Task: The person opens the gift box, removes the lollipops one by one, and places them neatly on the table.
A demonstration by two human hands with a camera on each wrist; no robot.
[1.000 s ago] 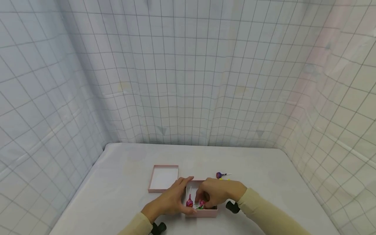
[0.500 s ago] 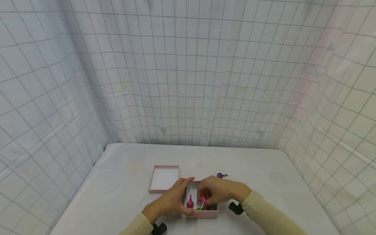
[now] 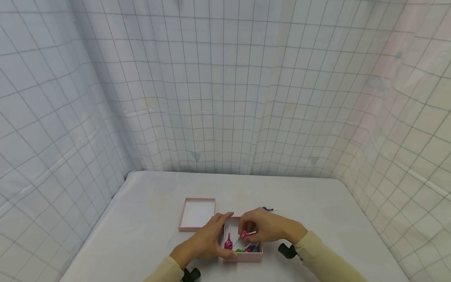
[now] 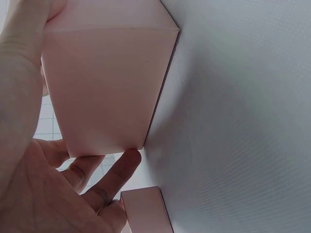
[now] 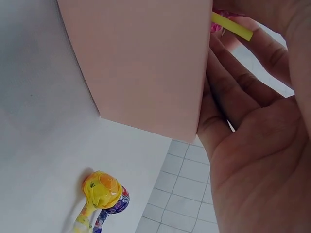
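Observation:
A pink box (image 3: 246, 257) with a white inside stands at the table's front. My left hand (image 3: 208, 239) grips its left side, thumb at the front wall and fingers round the back in the left wrist view. Over the box's right part, my right hand (image 3: 266, 228) pinches a pink lollipop (image 3: 244, 234) whose stick points right; that stick (image 5: 233, 26) looks yellow in the right wrist view. Inside lie a red-pink lollipop (image 3: 228, 243) along the left wall and, near the front right, a green lollipop (image 3: 239, 250) and a blue one (image 3: 255, 248), partly hidden.
Left of the box, a shallow pink lid (image 3: 198, 213) lies with its white inside up. Beyond the right hand are a yellow lollipop (image 5: 99, 190) and a purple lollipop (image 5: 122, 201), side by side on the white table (image 3: 299, 196). Gridded white curtains (image 3: 225, 98) enclose the table.
My right hand has risen slightly and moved right, lifting the pink lollipop off the others and turning its stick rightward. It now partly covers the purple lollipop. My left hand stays on the box.

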